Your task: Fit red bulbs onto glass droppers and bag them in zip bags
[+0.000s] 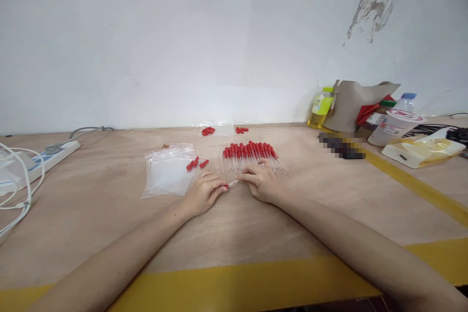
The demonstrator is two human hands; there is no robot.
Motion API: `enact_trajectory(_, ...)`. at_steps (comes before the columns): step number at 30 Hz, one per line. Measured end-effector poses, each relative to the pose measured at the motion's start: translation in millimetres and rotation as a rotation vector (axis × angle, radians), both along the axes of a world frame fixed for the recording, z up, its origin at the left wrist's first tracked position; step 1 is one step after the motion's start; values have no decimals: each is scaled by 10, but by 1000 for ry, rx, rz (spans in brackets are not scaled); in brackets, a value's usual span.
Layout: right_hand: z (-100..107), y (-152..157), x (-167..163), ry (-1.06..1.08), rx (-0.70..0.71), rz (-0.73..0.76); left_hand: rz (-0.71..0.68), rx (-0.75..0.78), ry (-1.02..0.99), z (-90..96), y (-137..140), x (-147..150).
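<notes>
Pretty far along imo, row of droppers (251, 149) done, loose bulbs (204, 164) to go, left fingers (216, 185) pinching another bulb (226, 186), right fingers (246, 177) its tube (233, 183).

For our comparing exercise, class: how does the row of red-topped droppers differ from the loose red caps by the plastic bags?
The row of droppers has clear tubes; the loose caps show none. The droppers are many, packed side by side; the caps are few and scattered. Both show the same bright red.
</notes>
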State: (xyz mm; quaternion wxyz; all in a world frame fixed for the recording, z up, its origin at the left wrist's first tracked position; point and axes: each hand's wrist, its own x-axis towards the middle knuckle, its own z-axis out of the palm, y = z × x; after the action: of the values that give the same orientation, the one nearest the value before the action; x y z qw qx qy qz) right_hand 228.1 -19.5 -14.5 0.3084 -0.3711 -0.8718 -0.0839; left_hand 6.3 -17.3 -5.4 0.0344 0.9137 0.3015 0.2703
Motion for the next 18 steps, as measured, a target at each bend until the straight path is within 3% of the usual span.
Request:
enact_trajectory(11, 37, -69, -62, -26, 35, -16, 50, 10, -7, 3, -14, -5)
enact_trajectory(18, 63, -125, -133, -40, -60, -47, 71, 92, 71, -17, -16, -3)
